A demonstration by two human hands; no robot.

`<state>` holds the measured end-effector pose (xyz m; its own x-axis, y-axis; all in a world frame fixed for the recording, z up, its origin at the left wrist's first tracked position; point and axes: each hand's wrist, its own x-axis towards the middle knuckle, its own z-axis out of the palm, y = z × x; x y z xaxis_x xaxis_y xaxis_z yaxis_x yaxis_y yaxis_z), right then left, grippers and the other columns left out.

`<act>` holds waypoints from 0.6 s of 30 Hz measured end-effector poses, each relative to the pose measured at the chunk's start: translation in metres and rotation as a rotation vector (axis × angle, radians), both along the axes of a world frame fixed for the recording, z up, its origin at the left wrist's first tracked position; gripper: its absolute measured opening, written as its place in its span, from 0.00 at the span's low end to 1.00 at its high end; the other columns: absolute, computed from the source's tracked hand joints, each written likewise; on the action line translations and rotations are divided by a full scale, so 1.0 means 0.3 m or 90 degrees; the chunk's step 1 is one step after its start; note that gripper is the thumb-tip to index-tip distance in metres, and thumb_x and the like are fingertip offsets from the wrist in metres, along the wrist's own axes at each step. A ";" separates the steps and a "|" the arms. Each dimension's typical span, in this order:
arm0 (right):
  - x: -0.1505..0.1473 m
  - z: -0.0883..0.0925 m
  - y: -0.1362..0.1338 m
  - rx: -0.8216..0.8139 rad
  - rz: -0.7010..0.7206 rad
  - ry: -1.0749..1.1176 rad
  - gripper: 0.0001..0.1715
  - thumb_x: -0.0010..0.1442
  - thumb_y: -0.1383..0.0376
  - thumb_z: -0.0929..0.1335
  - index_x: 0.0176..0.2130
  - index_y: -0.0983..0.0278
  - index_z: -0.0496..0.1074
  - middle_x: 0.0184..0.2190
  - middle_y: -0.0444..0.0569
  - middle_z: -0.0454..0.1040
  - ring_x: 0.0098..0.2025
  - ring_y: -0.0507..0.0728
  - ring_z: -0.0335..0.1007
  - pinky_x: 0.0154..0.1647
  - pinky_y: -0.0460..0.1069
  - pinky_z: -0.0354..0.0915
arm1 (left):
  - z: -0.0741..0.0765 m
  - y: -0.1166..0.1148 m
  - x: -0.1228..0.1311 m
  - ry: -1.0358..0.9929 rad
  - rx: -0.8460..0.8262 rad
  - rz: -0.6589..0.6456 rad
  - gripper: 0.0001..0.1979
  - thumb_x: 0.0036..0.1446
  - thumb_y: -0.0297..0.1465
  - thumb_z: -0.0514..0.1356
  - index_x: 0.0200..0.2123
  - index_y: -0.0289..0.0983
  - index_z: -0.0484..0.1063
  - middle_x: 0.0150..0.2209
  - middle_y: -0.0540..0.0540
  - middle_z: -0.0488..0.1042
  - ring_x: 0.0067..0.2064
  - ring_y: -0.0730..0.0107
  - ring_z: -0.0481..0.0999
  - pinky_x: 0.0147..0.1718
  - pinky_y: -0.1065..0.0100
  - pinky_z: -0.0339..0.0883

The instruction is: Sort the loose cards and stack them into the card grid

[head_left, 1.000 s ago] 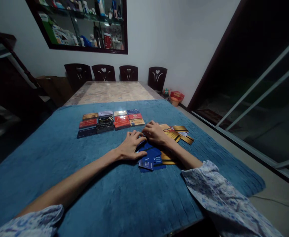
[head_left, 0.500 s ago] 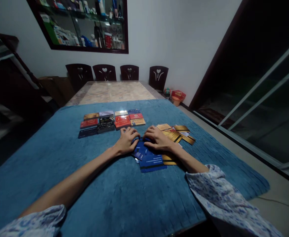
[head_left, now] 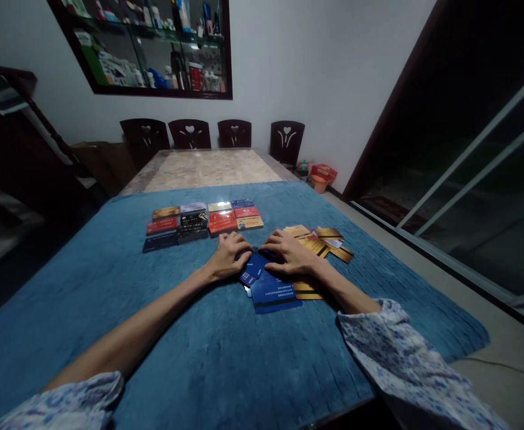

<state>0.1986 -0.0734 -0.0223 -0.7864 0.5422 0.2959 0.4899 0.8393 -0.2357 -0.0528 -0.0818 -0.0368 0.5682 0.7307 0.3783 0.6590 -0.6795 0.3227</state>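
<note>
Several blue cards (head_left: 276,291) lie overlapped in a loose pile in front of me, with their printed sides up. At the pile's upper left, my left hand (head_left: 231,255) is closed, thumb and forefinger bent at the edge of the blue cards. My right hand (head_left: 288,254) rests over the pile's upper right, its fingers curled down on blue cards and its thumb lying along them. Both hands' fingertips are partly hidden. A small dark-blue card (head_left: 247,279) sticks out below my left thumb. Gold cards (head_left: 307,291) show under and beside my right wrist.
Neat stacks of cards, among them a red stack (head_left: 222,221) and a black stack (head_left: 192,232), stand in rows beyond my left hand. More gold cards (head_left: 340,254) are spread at the right. A blue cloth (head_left: 190,358) covers the near table; chairs (head_left: 287,142) stand behind.
My right thumb has shifted slightly right on the blue cards, and more of the cards between my hands shows. The small dark-blue card has moved a little left.
</note>
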 end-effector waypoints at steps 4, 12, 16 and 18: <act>-0.003 0.001 0.000 0.022 -0.006 0.004 0.24 0.65 0.52 0.70 0.55 0.62 0.78 0.46 0.57 0.78 0.50 0.64 0.65 0.55 0.61 0.63 | 0.007 -0.003 -0.010 0.012 -0.005 -0.027 0.15 0.60 0.39 0.61 0.47 0.41 0.79 0.47 0.43 0.77 0.49 0.56 0.70 0.53 0.51 0.57; 0.007 -0.025 0.016 0.080 0.008 0.068 0.22 0.67 0.54 0.69 0.54 0.63 0.78 0.47 0.58 0.78 0.51 0.64 0.64 0.55 0.61 0.66 | 0.005 0.005 -0.016 0.014 -0.037 -0.029 0.24 0.56 0.39 0.62 0.55 0.41 0.75 0.54 0.41 0.74 0.54 0.52 0.66 0.56 0.49 0.58; 0.006 -0.037 0.022 0.099 0.012 0.072 0.22 0.68 0.53 0.68 0.53 0.62 0.78 0.46 0.57 0.79 0.50 0.64 0.65 0.54 0.62 0.66 | 0.002 0.006 -0.012 0.011 -0.045 -0.020 0.23 0.56 0.38 0.62 0.55 0.40 0.75 0.52 0.42 0.75 0.53 0.53 0.67 0.56 0.49 0.58; 0.004 -0.040 0.023 0.098 0.009 0.071 0.21 0.69 0.53 0.67 0.53 0.61 0.79 0.47 0.57 0.79 0.50 0.63 0.66 0.54 0.61 0.66 | -0.003 0.007 -0.009 0.009 -0.041 -0.012 0.22 0.57 0.37 0.62 0.54 0.40 0.76 0.51 0.42 0.75 0.52 0.53 0.67 0.55 0.49 0.59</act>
<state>0.1998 -0.0664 -0.0343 -0.7517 0.4725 0.4600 0.4558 0.8764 -0.1555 -0.0556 -0.0797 -0.0376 0.5866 0.7427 0.3228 0.6510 -0.6696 0.3576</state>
